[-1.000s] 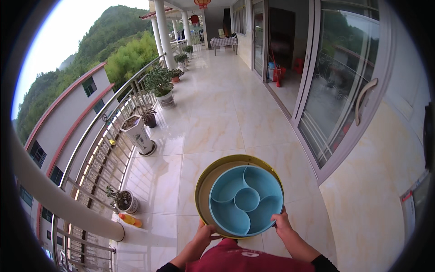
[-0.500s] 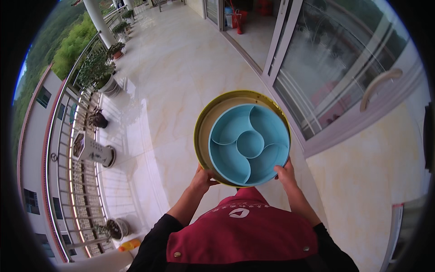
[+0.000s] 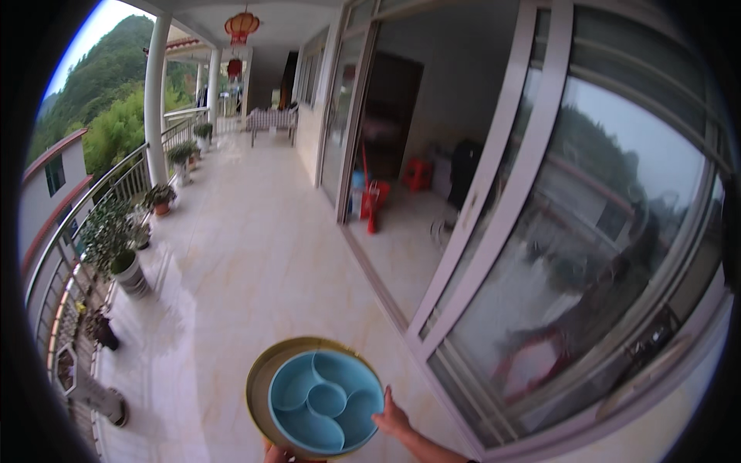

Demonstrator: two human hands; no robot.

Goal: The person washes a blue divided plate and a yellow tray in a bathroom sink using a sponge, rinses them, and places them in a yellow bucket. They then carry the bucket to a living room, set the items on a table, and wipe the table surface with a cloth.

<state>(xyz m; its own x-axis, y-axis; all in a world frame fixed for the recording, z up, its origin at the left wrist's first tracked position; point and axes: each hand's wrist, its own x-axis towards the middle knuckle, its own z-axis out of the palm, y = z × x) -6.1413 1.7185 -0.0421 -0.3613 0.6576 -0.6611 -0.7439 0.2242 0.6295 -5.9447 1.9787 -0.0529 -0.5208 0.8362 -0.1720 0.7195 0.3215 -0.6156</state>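
Observation:
In front of me, low in the view, I carry a round gold tray (image 3: 259, 390) with a raised rim. Inside it, toward the right, sits a round blue divided snack tray (image 3: 326, 401) with curved compartments around a central cup; the compartments look bare. My left hand (image 3: 279, 453), partly cut off by the lower edge, is closed on the near rim of the gold tray. On the right side my right hand (image 3: 394, 418) has its thumb over the blue tray's edge, with its other fingers hidden beneath.
A tiled balcony floor (image 3: 231, 255) stretches ahead. Potted plants (image 3: 112, 239) line the railing (image 3: 127, 174) on the left. To the right, a sliding glass door (image 3: 579, 255) stands partly open onto a room with a red stool (image 3: 417, 175). A cloth-covered table (image 3: 272, 121) stands far off.
My view has tilted up and swung to the right, so the balcony's far end and the room show. Both trays appear lower and further left, still held in both hands.

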